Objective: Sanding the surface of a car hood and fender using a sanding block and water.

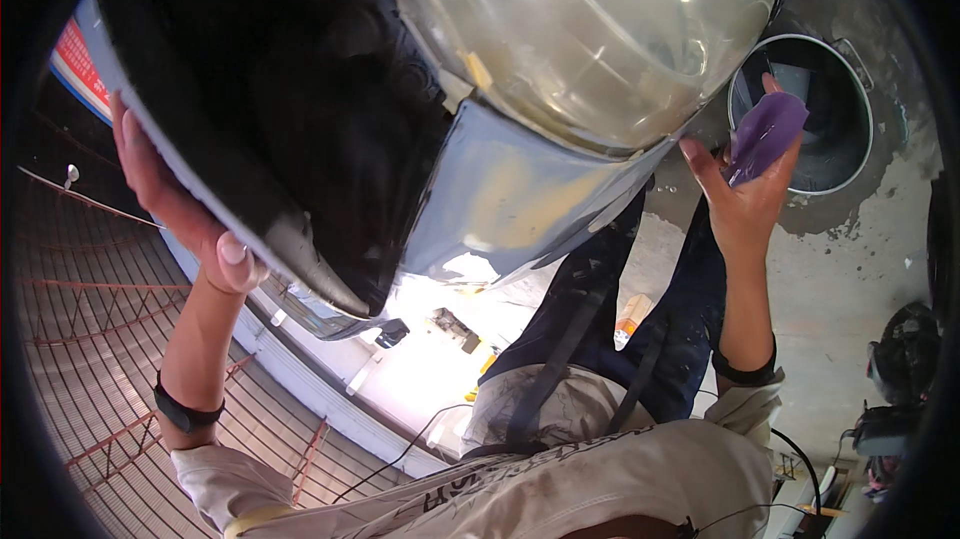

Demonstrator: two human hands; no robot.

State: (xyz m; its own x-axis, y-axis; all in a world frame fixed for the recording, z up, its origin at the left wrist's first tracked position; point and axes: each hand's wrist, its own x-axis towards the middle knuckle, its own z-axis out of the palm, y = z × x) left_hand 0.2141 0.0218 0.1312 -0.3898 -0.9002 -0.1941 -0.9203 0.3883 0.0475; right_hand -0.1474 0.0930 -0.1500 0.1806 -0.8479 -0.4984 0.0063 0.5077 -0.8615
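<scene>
My left hand (185,209) curls round the outer grey edge of a dark, open vehicle body part (270,89), its thumb on the near side. In my right hand (750,204) is a limp purple sheet that looks like wet sandpaper (768,137), lying across the fingers, with the thumb held apart to the left. Between my hands is a grey body panel (500,194) with a yellowish, patchy filler area. Above it sits a large clear headlight (610,29). The right hand is just below the headlight's right end, apart from the panel.
A round metal bucket (868,134), holding dark water, stands on wet concrete beyond my right hand. An orange-and-white bottle (632,317) is on the floor by my legs. Black items (905,349) lie at the far right. Ribbed sheeting with red bars (110,319) spans the left.
</scene>
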